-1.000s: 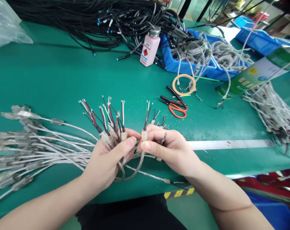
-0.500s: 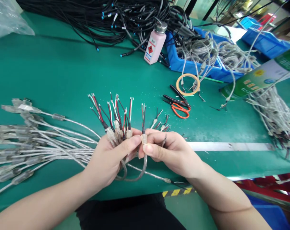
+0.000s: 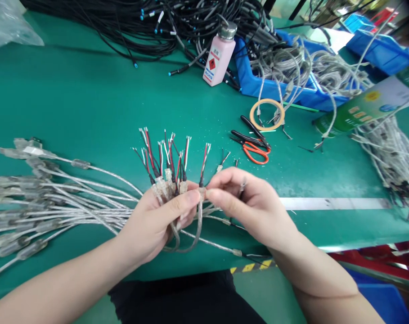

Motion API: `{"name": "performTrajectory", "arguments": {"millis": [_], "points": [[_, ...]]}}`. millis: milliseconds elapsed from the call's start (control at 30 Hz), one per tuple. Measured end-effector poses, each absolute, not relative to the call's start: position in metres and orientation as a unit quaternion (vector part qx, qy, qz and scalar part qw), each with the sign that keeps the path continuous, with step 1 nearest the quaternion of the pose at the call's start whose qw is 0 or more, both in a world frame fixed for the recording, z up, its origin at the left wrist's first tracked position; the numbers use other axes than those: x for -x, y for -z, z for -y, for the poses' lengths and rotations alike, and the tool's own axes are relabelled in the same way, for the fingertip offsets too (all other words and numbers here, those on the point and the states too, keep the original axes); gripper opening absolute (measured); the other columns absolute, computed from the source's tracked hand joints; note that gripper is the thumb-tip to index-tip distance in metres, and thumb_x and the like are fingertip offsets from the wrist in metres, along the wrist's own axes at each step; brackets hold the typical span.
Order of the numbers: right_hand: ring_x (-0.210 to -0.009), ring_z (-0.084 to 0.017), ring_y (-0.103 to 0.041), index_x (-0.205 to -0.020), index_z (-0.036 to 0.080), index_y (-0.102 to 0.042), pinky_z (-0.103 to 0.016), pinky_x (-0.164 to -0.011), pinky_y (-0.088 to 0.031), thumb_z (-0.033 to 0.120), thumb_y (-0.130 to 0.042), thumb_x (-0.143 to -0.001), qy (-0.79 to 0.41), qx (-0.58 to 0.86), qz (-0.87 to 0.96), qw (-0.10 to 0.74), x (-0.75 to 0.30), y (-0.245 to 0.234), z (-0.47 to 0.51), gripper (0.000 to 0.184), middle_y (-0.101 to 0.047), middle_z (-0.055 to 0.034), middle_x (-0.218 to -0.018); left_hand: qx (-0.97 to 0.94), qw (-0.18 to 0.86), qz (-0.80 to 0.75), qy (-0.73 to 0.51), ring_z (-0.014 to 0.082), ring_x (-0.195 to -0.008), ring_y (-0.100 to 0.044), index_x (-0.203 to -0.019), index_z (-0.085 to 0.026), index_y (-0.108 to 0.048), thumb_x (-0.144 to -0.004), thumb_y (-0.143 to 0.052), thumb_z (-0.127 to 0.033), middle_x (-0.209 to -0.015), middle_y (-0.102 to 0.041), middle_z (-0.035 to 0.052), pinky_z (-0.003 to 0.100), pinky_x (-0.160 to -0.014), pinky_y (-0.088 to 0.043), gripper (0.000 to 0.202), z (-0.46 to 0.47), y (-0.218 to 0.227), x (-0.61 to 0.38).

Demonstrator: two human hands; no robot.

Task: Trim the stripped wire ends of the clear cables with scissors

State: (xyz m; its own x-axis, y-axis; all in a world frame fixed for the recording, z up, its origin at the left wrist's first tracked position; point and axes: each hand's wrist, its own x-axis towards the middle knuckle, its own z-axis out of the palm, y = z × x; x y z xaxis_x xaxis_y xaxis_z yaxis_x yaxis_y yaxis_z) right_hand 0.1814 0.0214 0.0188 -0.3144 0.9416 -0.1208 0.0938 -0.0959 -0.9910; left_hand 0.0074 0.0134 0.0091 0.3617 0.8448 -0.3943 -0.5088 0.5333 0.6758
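My left hand (image 3: 160, 218) is closed around a bunch of grey cables (image 3: 172, 236) whose clear end sleeves and stripped red, white and black wires (image 3: 170, 155) fan upward. Between its thumb and forefinger sits the clear sleeve of one more cable (image 3: 199, 220), looping below the hand with its wires pointing up. The thumb and forefinger of my right hand (image 3: 249, 204) pinch at the right edge of that sleeve. A small grey piece shows by the right hand's curled fingers; I cannot tell what it is. Behind the hands lie other cable ends (image 3: 223, 162).
Clear-plugged cables (image 3: 38, 202) stretch left across the green table (image 3: 89, 99). Beyond the hands lie red-handled scissors (image 3: 256, 153), black-handled pliers (image 3: 248, 135), a tape roll (image 3: 251, 112) and a pink bottle (image 3: 219, 58). Blue bins (image 3: 251, 87), a green can (image 3: 369, 105) and more cables (image 3: 389, 166) stand right.
My right hand has shifted slightly right, its thumb now higher at the sleeve's edge. The wire ends in my left hand have tilted right. The view has shifted a little.
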Motion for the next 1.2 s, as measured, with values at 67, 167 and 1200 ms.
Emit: {"name": "performTrajectory", "arguments": {"millis": [67,167,1200], "points": [[-0.057,-0.008,-0.047,-0.092,0.018,-0.067,-0.023,-0.050,-0.036,0.023,-0.064,-0.092,-0.486,0.459,0.625,0.405,-0.183,-0.021,-0.020,0.006,-0.061,0.0018,-0.074,-0.240,0.790,-0.373,-0.424,0.0054,-0.048,-0.040,-0.070,-0.016,-0.070,-0.077,-0.078,-0.025,-0.048,-0.046,-0.0058,0.016,-0.045,-0.032,0.014,-0.013,-0.009,-0.008],[-0.067,-0.011,-0.057,-0.095,0.019,-0.070,-0.025,-0.057,-0.045,0.014,-0.061,-0.093,-0.360,0.440,0.718,0.402,-0.184,-0.021,-0.017,0.010,-0.066,-0.0015,-0.081,-0.260,0.785,-0.372,-0.421,0.0059,-0.047,-0.039,-0.074,-0.016,-0.069,-0.081,-0.073,-0.025,-0.047,-0.045,-0.0057,0.017,-0.045,-0.030,0.012,-0.013,-0.008,-0.008],[-0.085,-0.017,-0.061,-0.115,0.019,-0.059,-0.030,-0.072,-0.054,0.019,-0.056,-0.096,-0.270,0.434,0.786,0.347,-0.186,-0.013,-0.018,0.019,-0.063,-0.0077,-0.099,-0.201,0.819,-0.390,-0.369,0.0057,-0.046,-0.033,-0.065,-0.013,-0.064,-0.081,-0.070,-0.025,-0.048,-0.037,-0.0057,0.016,-0.043,-0.030,0.021,-0.018,-0.010,-0.006]]}}
